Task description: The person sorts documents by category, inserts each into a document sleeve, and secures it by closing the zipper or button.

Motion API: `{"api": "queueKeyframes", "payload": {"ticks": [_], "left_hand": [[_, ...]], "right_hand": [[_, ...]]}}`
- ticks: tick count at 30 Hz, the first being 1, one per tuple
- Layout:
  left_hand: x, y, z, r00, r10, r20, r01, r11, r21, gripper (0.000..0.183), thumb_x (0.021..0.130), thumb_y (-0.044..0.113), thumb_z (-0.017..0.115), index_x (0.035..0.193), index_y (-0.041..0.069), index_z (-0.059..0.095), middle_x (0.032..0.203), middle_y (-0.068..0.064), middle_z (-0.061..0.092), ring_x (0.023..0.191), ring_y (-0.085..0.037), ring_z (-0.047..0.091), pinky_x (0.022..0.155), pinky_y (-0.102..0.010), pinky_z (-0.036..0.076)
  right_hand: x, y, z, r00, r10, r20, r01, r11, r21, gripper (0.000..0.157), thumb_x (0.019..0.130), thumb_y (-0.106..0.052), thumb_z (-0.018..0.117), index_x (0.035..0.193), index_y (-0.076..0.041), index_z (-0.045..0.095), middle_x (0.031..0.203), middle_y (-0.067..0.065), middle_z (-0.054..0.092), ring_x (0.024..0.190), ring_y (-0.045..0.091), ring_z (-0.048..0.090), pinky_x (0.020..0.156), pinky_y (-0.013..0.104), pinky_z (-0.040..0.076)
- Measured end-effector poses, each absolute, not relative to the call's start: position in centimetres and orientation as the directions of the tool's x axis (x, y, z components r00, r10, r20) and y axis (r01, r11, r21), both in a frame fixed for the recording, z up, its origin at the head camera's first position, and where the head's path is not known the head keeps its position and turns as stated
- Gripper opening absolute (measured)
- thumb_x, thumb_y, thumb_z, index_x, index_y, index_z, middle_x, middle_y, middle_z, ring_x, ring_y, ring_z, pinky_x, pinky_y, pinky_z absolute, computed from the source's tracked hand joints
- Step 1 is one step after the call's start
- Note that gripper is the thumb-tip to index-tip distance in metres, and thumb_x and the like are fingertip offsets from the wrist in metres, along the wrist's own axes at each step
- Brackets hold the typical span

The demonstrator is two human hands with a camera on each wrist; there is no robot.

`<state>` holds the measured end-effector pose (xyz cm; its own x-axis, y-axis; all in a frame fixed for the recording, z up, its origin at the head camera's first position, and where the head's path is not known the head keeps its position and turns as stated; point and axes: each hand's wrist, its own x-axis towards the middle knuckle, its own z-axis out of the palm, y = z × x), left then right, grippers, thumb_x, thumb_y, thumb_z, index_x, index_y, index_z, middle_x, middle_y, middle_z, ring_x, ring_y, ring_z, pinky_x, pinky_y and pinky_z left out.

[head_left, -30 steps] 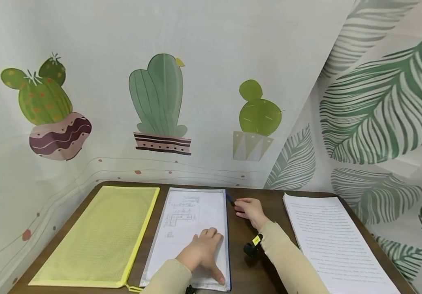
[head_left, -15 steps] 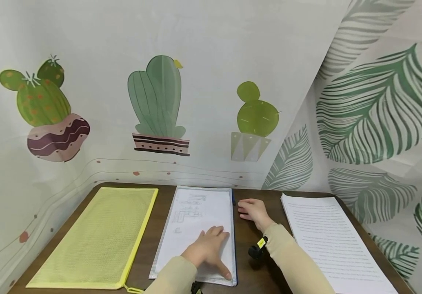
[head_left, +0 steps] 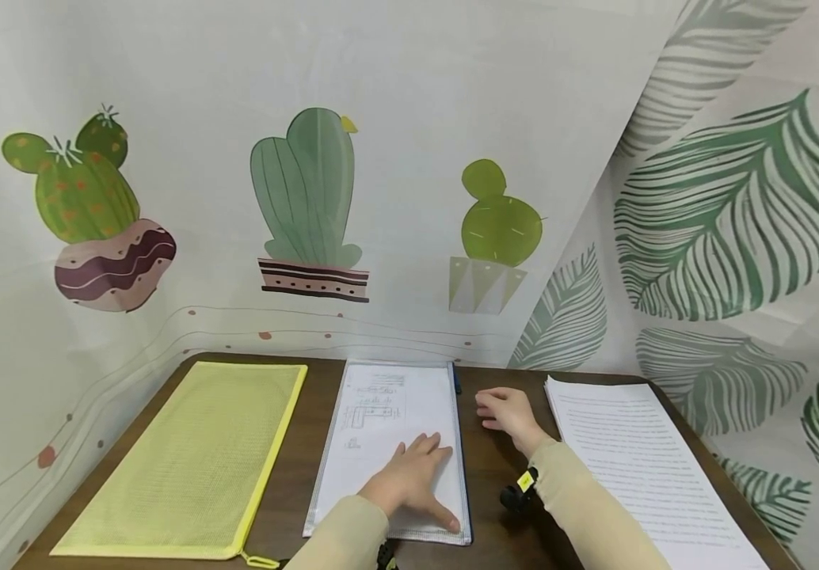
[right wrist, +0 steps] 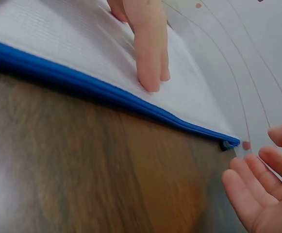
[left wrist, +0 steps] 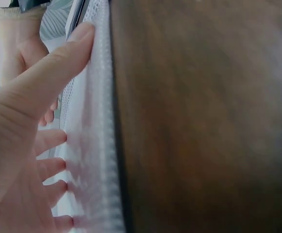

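Observation:
A white mesh zipper pouch point(head_left: 367, 483) lies flat in the head view, with a printed sheet of drawings showing through it. My left hand point(head_left: 415, 479) rests on its near right part, fingers and thumb spread. In the left wrist view the left thumb point(left wrist: 65, 56) lies along the pouch's near edge. A blue zipper point(right wrist: 82, 86) runs along the pouch's right side, its pull point(right wrist: 226, 145) at the far corner. My right hand point(head_left: 512, 416) hovers just right of that corner, apart from it, fingers loosely bent and holding nothing.
A yellow mesh pouch point(head_left: 188, 459) with a looped tab lies at the left of the dark wooden table point(head_left: 495, 475). A stack of printed paper point(head_left: 655, 467) lies at the right. Behind the table hangs a cactus-print cloth point(head_left: 409, 237).
The right hand has left the zipper pull and moved to the right. The white pouch has slid right and slightly away, with the left hand moving along on it.

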<state>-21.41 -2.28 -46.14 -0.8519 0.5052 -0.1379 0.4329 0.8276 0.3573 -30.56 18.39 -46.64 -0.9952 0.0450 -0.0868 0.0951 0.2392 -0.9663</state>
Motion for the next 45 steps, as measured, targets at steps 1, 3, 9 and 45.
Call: {"api": "queueKeyframes", "payload": {"ticks": [1, 3, 9, 45], "left_hand": [[-21.4, -2.4, -46.3, -0.851, 0.510, -0.129, 0.438, 0.823, 0.362, 0.109, 0.052, 0.066, 0.079, 0.142, 0.018, 0.042, 0.154, -0.009, 0.030, 0.143, -0.031, 0.024, 0.113, -0.057, 0.023], [-21.4, -2.6, -46.5, -0.847, 0.521, -0.101, 0.457, 0.813, 0.361, 0.103, 0.055, 0.067, 0.076, 0.140, 0.019, 0.046, 0.154, -0.008, 0.031, 0.143, -0.032, 0.025, 0.113, -0.057, 0.024], [-21.2, -3.1, -46.6, -0.846, 0.533, 0.013, 0.503, 0.790, 0.350, 0.081, 0.067, 0.062, 0.072, 0.131, 0.015, 0.055, 0.150, -0.010, 0.037, 0.140, -0.031, 0.032, 0.111, -0.056, 0.029], [-21.0, -12.1, -43.9, -0.953, 0.298, 0.053, 0.288, 0.843, 0.454, 0.071, 0.079, 0.043, 0.071, 0.134, 0.005, 0.049, 0.138, -0.021, 0.048, 0.125, -0.040, 0.048, 0.099, -0.055, 0.043]], "right_hand": [[-30.4, 18.5, -46.6, -0.995, 0.047, -0.083, 0.093, 0.257, -0.962, 0.033, 0.090, -0.017, 0.060, 0.113, 0.006, 0.062, 0.111, 0.025, 0.064, 0.090, 0.026, 0.069, 0.072, 0.035, 0.059], [-30.1, 18.9, -46.4, -0.996, 0.047, -0.071, 0.082, 0.297, -0.951, 0.033, 0.090, -0.019, 0.060, 0.112, 0.005, 0.063, 0.111, 0.023, 0.065, 0.091, 0.026, 0.068, 0.073, 0.036, 0.059], [-29.2, 19.8, -46.0, -0.998, 0.043, -0.048, 0.061, 0.369, -0.928, 0.034, 0.090, -0.021, 0.061, 0.113, 0.004, 0.063, 0.112, 0.022, 0.065, 0.092, 0.025, 0.068, 0.073, 0.036, 0.059], [-24.9, 25.4, -44.3, -0.998, 0.015, 0.054, -0.039, 0.520, -0.853, 0.046, 0.092, -0.030, 0.061, 0.125, 0.002, 0.057, 0.127, 0.022, 0.058, 0.108, 0.027, 0.059, 0.081, 0.033, 0.056]]}}
